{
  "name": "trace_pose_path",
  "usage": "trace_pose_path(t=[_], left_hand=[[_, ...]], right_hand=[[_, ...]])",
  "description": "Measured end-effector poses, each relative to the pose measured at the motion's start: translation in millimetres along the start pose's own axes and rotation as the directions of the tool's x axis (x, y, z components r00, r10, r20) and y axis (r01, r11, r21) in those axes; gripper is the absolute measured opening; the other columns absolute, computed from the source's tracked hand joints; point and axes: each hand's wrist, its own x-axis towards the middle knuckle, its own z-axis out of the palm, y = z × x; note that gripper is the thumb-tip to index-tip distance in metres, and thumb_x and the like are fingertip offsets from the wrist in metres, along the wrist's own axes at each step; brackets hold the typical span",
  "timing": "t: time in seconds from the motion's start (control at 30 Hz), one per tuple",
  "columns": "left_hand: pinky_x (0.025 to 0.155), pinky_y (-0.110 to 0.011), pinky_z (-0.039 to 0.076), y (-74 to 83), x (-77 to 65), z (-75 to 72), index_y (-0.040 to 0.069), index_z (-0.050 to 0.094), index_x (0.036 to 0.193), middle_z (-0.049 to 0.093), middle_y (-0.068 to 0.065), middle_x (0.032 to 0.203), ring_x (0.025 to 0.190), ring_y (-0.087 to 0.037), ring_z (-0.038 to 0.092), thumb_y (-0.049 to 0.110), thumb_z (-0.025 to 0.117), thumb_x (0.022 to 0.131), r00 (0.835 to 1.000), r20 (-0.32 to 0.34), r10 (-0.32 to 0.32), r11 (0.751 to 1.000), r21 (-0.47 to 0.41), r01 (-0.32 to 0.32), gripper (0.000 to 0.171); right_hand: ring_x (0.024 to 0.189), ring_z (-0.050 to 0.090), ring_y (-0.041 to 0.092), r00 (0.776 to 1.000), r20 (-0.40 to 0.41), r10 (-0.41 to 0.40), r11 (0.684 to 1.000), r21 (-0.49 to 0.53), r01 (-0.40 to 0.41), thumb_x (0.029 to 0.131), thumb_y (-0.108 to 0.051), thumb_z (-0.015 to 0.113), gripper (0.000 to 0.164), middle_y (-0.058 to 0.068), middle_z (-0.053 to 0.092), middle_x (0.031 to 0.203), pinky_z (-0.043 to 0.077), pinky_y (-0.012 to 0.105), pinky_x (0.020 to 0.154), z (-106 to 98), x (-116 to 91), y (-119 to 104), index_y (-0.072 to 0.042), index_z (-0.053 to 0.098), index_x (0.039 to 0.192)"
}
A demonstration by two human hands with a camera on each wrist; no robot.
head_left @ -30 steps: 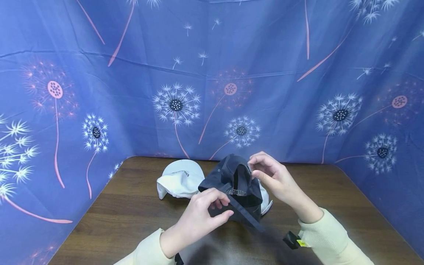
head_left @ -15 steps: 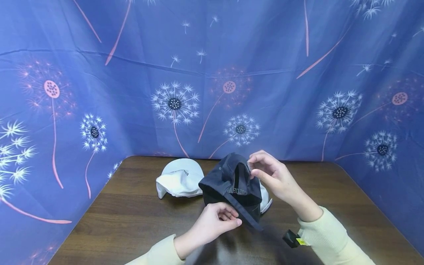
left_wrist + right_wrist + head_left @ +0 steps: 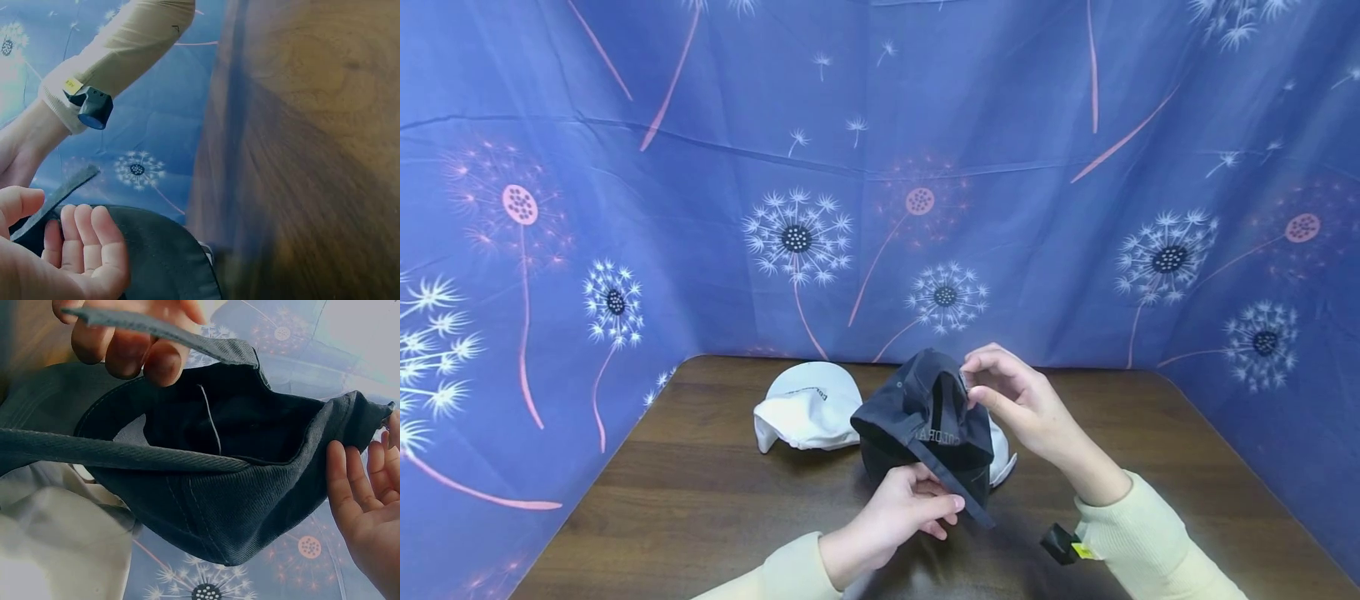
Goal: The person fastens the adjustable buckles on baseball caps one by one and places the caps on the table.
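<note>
A dark baseball cap is held up over the table, its back opening and the reversed lettering inside it facing me. My right hand pinches the back strap's buckle end at the cap's upper right. In the right wrist view the small metal buckle shows at those fingertips. The long loose strap slants down to the right from the opening. My left hand is beside this strap, which passes between the thumb and the loosely bent fingers. The thumb stands apart from the fingers.
A white cap lies on the wooden table to the left. Another white cap shows partly behind the dark one. A blue dandelion-print cloth hangs around the back and sides. A black wrist camera sits at the right cuff.
My left hand has moved right and down along the loose strap, and its thumb now reaches over toward it. The right hand stays on the buckle end; the dark cap has hardly moved.
</note>
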Motion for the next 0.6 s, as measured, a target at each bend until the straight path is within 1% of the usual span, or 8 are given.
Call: trace_pose_path(t=[0.07, 0.17, 0.3, 0.43, 0.53, 0.6], left_hand=[[0.054, -0.026, 0.053, -1.9, 0.6, 1.5, -0.003, 0.06, 0.096, 0.065, -0.003, 0.075, 0.062, -0.012, 0.06, 0.004, 0.067, 0.081, 1.0, -0.001, 0.001, 1.0, -0.019, -0.001, 0.018], [0.053, -0.025, 0.053, -3.9, 0.9, 2.6, -0.005, 0.061, 0.095, 0.065, -0.004, 0.074, 0.061, -0.012, 0.06, 0.003, 0.067, 0.081, 1.0, -0.004, 0.003, 1.0, -0.021, -0.003, 0.017], [0.054, -0.026, 0.054, -4.3, 0.0, 2.8, -0.01, 0.064, 0.094, 0.063, -0.003, 0.072, 0.06, -0.01, 0.058, 0.002, 0.067, 0.081, 1.0, -0.002, 0.014, 1.0, 0.008, -0.014, 0.018], [0.054, -0.024, 0.053, -1.9, -2.6, 2.6, -0.014, 0.065, 0.092, 0.06, -0.002, 0.07, 0.06, -0.008, 0.057, 0.002, 0.067, 0.08, 0.999, 0.009, 0.041, 0.998, 0.038, -0.041, 0.02], [0.052, -0.021, 0.05, 1.3, -5.8, 2.2, -0.014, 0.065, 0.09, 0.065, -0.009, 0.071, 0.06, -0.008, 0.056, 0.003, 0.068, 0.08, 0.998, 0.019, 0.052, 0.997, 0.057, -0.053, 0.02], [0.05, -0.02, 0.048, 3.7, -8.1, 1.9, -0.012, 0.066, 0.089, 0.067, -0.013, 0.073, 0.061, -0.008, 0.055, 0.004, 0.069, 0.08, 0.999, 0.017, 0.047, 0.997, 0.068, -0.048, 0.019]], right_hand=[[0.083, 0.055, 0.015, 1.0, 0.0, -0.008, 1.0, 0.008, 0.008, 0.09, 0.01, 0.053, 0.018, 0.007, 0.051, 0.103, 0.053, 0.029, 0.067, 0.4, 0.1, 0.9, 0.007, 0.054, 0.107], [0.083, 0.055, 0.014, 1.0, -0.001, -0.016, 1.0, 0.016, 0.016, 0.09, 0.01, 0.053, 0.018, 0.007, 0.051, 0.102, 0.053, 0.028, 0.068, 0.6, 0.4, 1.6, 0.007, 0.054, 0.107], [0.083, 0.056, 0.014, 1.0, -0.002, -0.019, 1.0, 0.012, 0.019, 0.09, 0.01, 0.053, 0.018, 0.007, 0.052, 0.102, 0.053, 0.027, 0.068, 0.6, 0.6, 1.5, 0.008, 0.054, 0.107], [0.083, 0.056, 0.014, 1.0, -0.003, -0.008, 1.0, 0.01, 0.008, 0.09, 0.01, 0.053, 0.017, 0.007, 0.052, 0.103, 0.053, 0.028, 0.068, 0.6, 0.3, 1.3, 0.008, 0.054, 0.107], [0.083, 0.056, 0.015, 1.0, -0.005, 0.0, 1.0, 0.011, 0.0, 0.089, 0.01, 0.053, 0.017, 0.006, 0.052, 0.103, 0.054, 0.028, 0.068, 0.5, 0.2, 0.9, 0.008, 0.054, 0.107], [0.083, 0.056, 0.015, 1.0, -0.007, -0.001, 1.0, 0.01, 0.001, 0.089, 0.01, 0.053, 0.017, 0.007, 0.052, 0.103, 0.054, 0.028, 0.068, 0.2, 0.3, 1.0, 0.008, 0.054, 0.106]])
